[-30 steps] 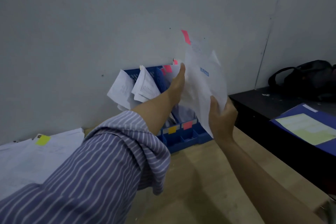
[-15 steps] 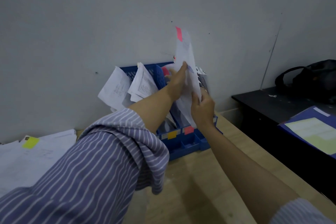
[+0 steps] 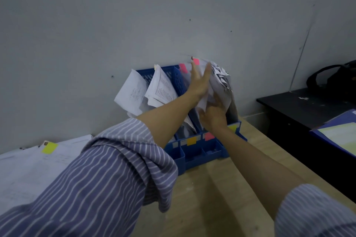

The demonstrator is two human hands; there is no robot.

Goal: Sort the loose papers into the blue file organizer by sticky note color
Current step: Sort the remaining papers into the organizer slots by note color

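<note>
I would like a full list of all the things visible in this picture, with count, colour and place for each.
organizer: one, blue, on the table against the wall.
slot labels: orange, pink and yellow, one each, on the organizer's front.
filed papers: several, white, leaning out of the left slots.
pink-tagged papers: a bunch, white, in the slot above the pink label, between the hands.
paper stack: one, white with a yellow note, at left on the table.
table: one, light wood.
cabinet: one, black, at right.
folder: one, blue, on the cabinet.
bag: one, black, far right.
left hand: fingers straight, against the papers.
right hand: grips the papers lower down.
</note>
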